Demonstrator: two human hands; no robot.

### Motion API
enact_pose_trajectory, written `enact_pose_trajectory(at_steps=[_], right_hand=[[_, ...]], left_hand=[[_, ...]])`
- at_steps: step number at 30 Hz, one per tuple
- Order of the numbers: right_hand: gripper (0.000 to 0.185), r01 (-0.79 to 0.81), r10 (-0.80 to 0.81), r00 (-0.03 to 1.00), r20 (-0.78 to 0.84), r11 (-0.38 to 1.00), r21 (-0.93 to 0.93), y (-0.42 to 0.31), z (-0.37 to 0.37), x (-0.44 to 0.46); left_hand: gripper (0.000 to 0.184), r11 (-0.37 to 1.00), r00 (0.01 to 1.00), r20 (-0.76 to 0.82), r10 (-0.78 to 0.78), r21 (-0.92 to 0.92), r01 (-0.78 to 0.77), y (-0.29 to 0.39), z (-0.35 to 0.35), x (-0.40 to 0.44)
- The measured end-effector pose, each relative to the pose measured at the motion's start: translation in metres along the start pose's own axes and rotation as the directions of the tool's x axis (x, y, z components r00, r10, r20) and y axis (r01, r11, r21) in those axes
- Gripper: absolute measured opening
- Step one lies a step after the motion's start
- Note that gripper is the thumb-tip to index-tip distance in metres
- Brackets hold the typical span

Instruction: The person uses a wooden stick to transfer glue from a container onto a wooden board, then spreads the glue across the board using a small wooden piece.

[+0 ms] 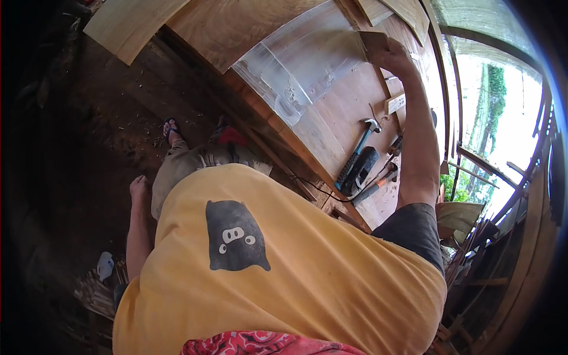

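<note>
My right hand [391, 58] reaches over the wooden workbench, its fingers closed on a small flat brown piece [374, 45] that looks like thin wood. Beneath and beside that piece lies a clear plastic sheet [278, 71], with a whitish, wet-looking smear [291, 94] near its front edge. At my left side hangs my left hand [139, 186], away from the bench, with its fingers curled in and nothing visible in them.
A claw hammer [359, 151], a dark tool [362, 168] and an orange-handled hammer [378, 184] lie at the bench's right end. Plywood sheets [248, 29] cover its far left part; another panel [133, 26] juts past the edge. A wood block [394, 103] sits near my right forearm.
</note>
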State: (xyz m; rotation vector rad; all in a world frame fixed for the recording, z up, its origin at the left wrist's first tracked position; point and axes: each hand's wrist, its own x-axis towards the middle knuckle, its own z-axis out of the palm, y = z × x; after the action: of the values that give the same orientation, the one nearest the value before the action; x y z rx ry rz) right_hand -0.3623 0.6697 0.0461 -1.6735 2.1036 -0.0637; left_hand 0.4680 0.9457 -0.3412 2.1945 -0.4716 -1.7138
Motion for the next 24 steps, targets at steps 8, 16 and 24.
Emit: enact_pose_trajectory(at_steps=[8, 16, 24], right_hand=[[0.027, 0.073, -0.082, 0.996, -0.044, 0.979, -0.19, -0.084, 0.049, -0.071], [0.025, 0.035, -0.023, 0.995, 0.099, 0.992, -0.12, -0.203, 0.074, -0.165], [0.028, -0.161, 0.159, 0.987, -0.025, 0.981, -0.11, -0.239, 0.108, -0.196]], left_hand=[[0.039, 0.847, 0.997, -0.019, 0.071, 0.529, -0.05, -0.048, -0.011, 0.01], [0.035, 0.871, 0.991, 0.034, 0.127, 0.474, -0.128, 0.008, -0.016, 0.017], [0.029, 0.965, 0.991, 0.045, 0.128, 0.225, -0.135, 0.017, -0.057, 0.054]])
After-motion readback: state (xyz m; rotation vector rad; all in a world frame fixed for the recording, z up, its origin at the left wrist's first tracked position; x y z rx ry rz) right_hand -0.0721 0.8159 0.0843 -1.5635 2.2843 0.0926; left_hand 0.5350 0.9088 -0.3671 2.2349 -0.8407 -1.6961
